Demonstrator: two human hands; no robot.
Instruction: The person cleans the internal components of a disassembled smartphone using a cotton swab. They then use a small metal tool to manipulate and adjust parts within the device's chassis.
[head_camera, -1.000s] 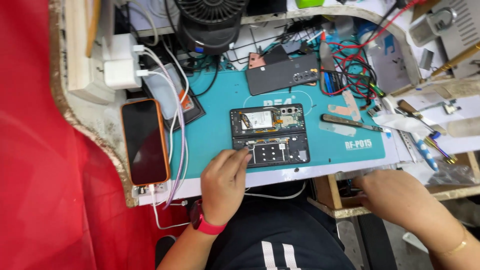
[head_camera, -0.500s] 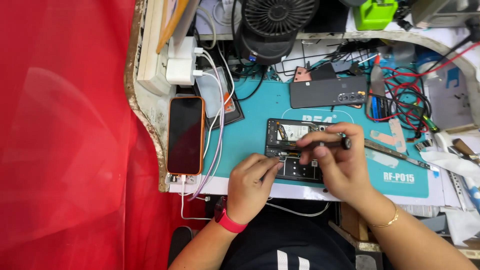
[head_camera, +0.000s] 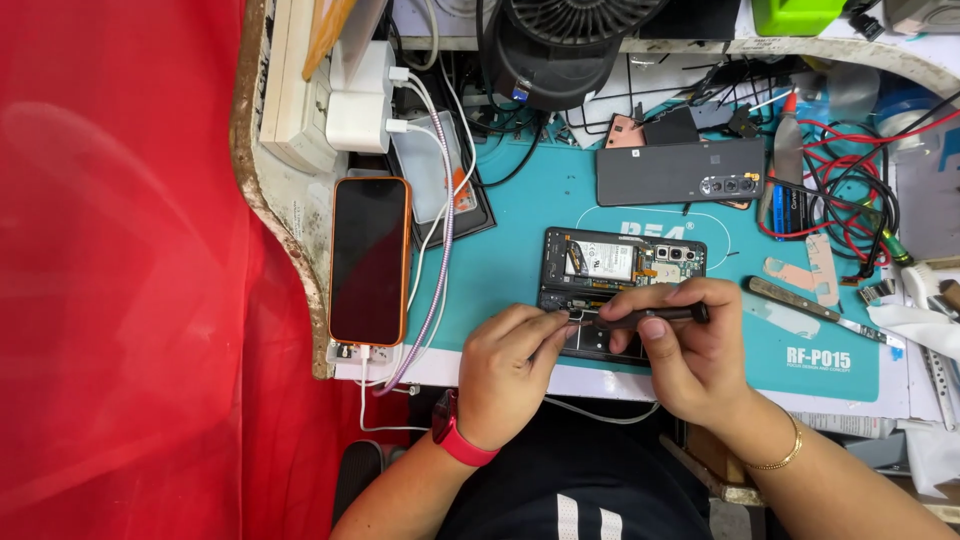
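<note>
Nearest the camera, the left hand (head_camera: 510, 375), with a red band at its wrist, rests on the near edge of the opened phone (head_camera: 620, 290), its fingers curled and pressed on the lower part of the phone; whether they pinch anything I cannot tell. Just beside it, the right hand (head_camera: 690, 345) grasps a dark screwdriver (head_camera: 650, 318), held level, its tip pointing towards the left fingertips over the phone's lower half. The phone lies flat on the teal work mat (head_camera: 520, 250), partly under both hands, its battery end pointing away. Beyond it lies the grey back cover (head_camera: 680, 172). To the left, an orange-edged phone (head_camera: 370, 260) lies plugged into white cables (head_camera: 440, 230). Farthest stands a black fan (head_camera: 570, 40).
</note>
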